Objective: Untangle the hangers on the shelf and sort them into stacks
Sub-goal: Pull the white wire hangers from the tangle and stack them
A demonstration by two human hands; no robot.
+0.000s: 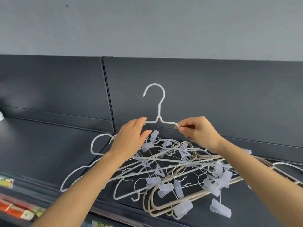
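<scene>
We hold the white hanger [158, 112] upright just above the tangled pile of hangers [172, 163] on the shelf [49, 153]. Our right hand [198, 131] pinches its right shoulder, and our left hand [131, 138] curls around its left one. Its lower part is hidden behind our hands, so it may be caught on the clip hangers [165, 189], and a hard pull could then drag the pile off the shelf's front edge.
</scene>
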